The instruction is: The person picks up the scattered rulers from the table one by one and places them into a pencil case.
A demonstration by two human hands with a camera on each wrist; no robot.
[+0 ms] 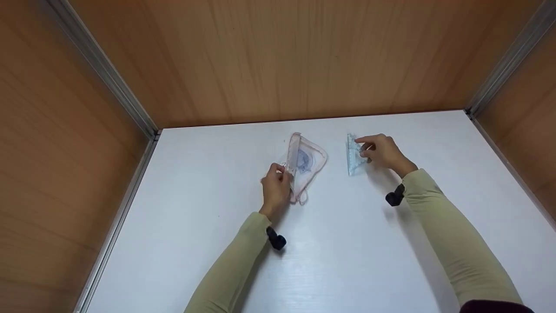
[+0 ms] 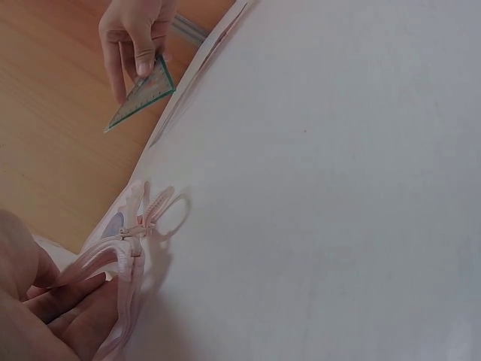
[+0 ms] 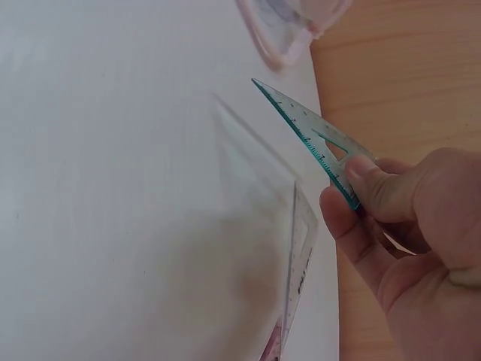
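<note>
While the left hand (image 1: 276,188) pinches the zipper edge of a pink pouch (image 1: 306,163) lying on the white surface (image 1: 347,252), the right hand (image 1: 382,152) fingers hold a clear set square (image 1: 354,156) upright just right of it.

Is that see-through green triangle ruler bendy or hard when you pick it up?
The clear green plastic triangle ruler probably stays stiff: it keeps a straight edge while the right hand pinches only one corner. It looks thin and light, since fingertips alone lift it. Its smooth plastic might slip, and the sharp tip could poke the pink see-through zip pouch.
</note>
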